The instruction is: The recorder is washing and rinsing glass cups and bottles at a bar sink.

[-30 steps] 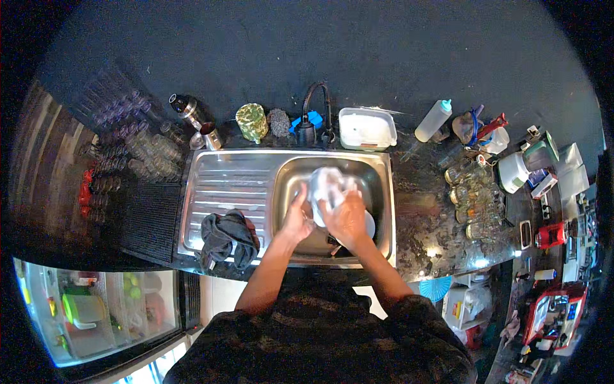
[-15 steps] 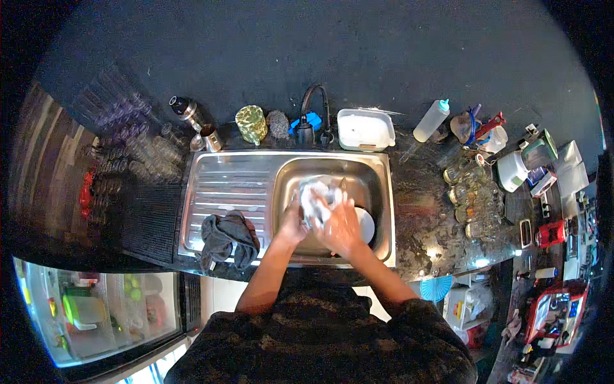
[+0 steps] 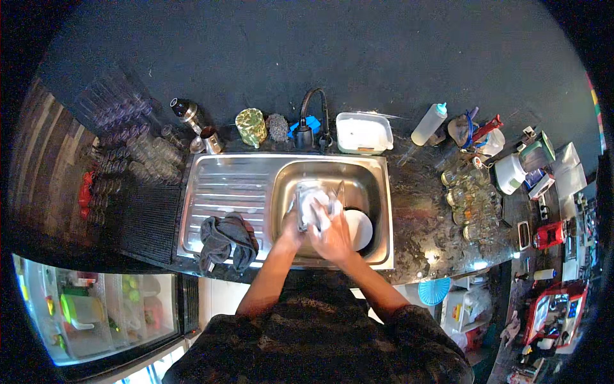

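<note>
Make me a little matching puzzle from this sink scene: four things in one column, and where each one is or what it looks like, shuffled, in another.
Things
1. Dark cloth
2. Foamy thing
3. White dish
4. Squeeze bottle

Places and looks
A. Inside the basin, to the right of the hands
B. Topped with a light blue tip
C. Lying mostly on the ribbed draining board
D. Held between the left hand and the right hand

Right pairs
1-C, 2-D, 3-A, 4-B
</note>
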Available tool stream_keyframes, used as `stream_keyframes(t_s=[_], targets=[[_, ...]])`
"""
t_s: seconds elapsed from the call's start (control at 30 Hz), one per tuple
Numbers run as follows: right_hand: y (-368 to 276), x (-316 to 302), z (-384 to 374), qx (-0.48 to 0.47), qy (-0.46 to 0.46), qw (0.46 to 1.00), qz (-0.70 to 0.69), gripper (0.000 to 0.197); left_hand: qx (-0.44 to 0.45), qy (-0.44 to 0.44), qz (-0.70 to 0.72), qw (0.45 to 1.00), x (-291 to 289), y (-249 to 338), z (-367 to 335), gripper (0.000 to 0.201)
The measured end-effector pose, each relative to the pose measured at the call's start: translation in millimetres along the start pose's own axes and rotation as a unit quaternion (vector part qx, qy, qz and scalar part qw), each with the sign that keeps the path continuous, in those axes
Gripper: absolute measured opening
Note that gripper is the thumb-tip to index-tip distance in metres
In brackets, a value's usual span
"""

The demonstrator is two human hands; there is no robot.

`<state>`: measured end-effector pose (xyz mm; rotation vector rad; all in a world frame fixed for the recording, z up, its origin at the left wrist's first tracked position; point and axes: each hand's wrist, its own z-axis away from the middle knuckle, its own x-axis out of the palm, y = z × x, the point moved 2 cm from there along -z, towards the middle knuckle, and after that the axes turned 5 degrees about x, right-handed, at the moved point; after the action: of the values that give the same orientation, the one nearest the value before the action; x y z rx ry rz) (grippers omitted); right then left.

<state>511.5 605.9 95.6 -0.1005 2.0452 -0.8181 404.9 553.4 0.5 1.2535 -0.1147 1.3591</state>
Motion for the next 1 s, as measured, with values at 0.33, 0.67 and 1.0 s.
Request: stream_keyframes(t_s=[0.33, 0.67, 1.0], targets=[[19, -1, -13, 0.113, 0.023, 0.993, -0.004, 0.043, 0.167, -0.027, -0.174, 0.97, -31, -42, -22, 0.033], [58, 8, -16, 0.425, 0.004, 0.782, -0.455, 0.045, -0.089, -0.09, 0.15, 0.98, -9, -37, 5, 0.031], [19, 4, 18, 0.15, 0.09, 0.923, -0.342, 0.054, 0.127, -0.052, -0.088, 0.987, 4, -5, 9, 0.032]])
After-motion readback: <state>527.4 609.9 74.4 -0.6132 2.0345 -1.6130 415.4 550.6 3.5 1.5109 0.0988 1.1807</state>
